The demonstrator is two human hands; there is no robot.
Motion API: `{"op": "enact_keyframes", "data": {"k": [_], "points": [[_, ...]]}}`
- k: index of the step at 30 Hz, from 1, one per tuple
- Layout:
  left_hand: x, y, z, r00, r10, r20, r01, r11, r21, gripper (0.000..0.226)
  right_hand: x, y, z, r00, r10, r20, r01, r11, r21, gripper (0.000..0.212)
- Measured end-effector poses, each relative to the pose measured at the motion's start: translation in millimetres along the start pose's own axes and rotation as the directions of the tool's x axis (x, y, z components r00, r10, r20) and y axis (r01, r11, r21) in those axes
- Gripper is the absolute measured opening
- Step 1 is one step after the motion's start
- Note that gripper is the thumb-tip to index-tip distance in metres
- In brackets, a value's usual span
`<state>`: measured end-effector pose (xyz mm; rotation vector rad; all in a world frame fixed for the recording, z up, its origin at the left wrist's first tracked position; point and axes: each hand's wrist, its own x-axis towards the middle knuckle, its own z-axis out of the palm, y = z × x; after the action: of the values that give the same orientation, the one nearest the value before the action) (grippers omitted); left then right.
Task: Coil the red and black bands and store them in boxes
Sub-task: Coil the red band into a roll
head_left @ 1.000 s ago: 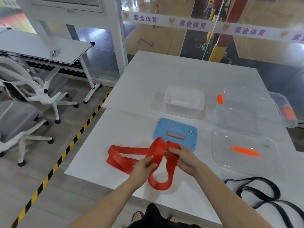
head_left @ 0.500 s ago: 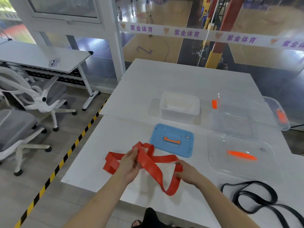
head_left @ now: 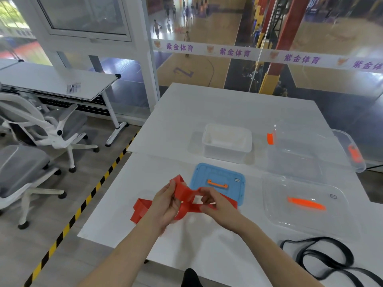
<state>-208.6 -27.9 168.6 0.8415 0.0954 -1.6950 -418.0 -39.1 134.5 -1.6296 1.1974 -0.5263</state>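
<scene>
A wide red band [head_left: 183, 191] is folded into several layers between my hands above the white table [head_left: 228, 108]. My left hand [head_left: 165, 206] grips the folded part from the left. My right hand [head_left: 215, 201] pinches it from the right. One loose end of the band lies flat on the table at the left. A thin black band [head_left: 323, 259] sprawls loose on the table at the near right. A small white box [head_left: 227, 141] stands open beyond my hands. A larger clear box [head_left: 306, 150] stands to its right.
A blue lid [head_left: 217, 181] with an orange handle lies just past my hands. A clear lid [head_left: 304, 204] with an orange handle lies at the right. Office chairs [head_left: 41, 129] and a second table [head_left: 51, 81] stand at the left, beyond yellow-black floor tape [head_left: 87, 204].
My hands came together from a spread position. The hanging red loop has been drawn up into a tighter fold between them, and the camera tilted upward.
</scene>
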Motion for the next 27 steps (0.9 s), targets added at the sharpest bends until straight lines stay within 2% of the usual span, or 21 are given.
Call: {"op": "enact_keyframes", "data": {"k": [4,7,10,12,14,16,18,19,21,23,27], "points": [[-3,7,7,0.999,-0.013,0.038,0.015,0.999,-0.04,0.031,3,-8,3,0.985,-0.1,-0.143,0.09,0.993,-0.072,0.032],[-2,15,11,0.999,-0.012,0.031,0.014,0.998,-0.059,0.036,4,-16,1,0.969,-0.148,-0.195,0.123,0.983,-0.133,0.032],[-2,20,17,1.0,-0.008,0.023,0.01,0.998,-0.065,0.038,8,-24,1,0.945,-0.138,-0.296,0.119,0.99,-0.08,0.031],[-3,22,23,1.0,0.013,0.018,-0.013,1.0,-0.013,0.036,10,-32,-3,0.951,-0.128,-0.28,0.112,0.991,-0.074,0.028],[-2,21,29,0.999,0.031,0.016,-0.032,0.998,0.058,0.035,12,-39,-7,0.953,-0.214,-0.213,0.166,0.961,-0.22,0.016],[0,22,34,0.999,0.042,0.012,-0.043,0.993,0.111,0.034,13,-46,-14,0.942,-0.286,-0.174,0.23,0.931,-0.285,0.007],[3,26,37,0.999,0.051,0.011,-0.052,0.984,0.172,0.036,13,-54,-21,0.943,-0.288,-0.168,0.24,0.936,-0.257,0.013],[5,30,38,0.998,0.057,0.014,-0.059,0.964,0.26,0.038,11,-61,-25,0.947,-0.281,-0.158,0.24,0.941,-0.239,0.015],[4,37,42,0.998,0.06,0.023,-0.063,0.845,0.531,0.044,9,-76,-34,0.935,-0.317,-0.162,0.278,0.934,-0.223,0.016],[1,44,48,0.996,0.087,0.019,-0.072,0.662,0.746,0.053,6,-94,-44,0.91,-0.367,-0.192,0.328,0.921,-0.209,0.013],[-10,52,70,0.94,0.325,0.102,-0.233,0.394,0.889,0.054,12,-130,-64,0.869,-0.435,-0.237,0.412,0.9,-0.142,0.006]]}}
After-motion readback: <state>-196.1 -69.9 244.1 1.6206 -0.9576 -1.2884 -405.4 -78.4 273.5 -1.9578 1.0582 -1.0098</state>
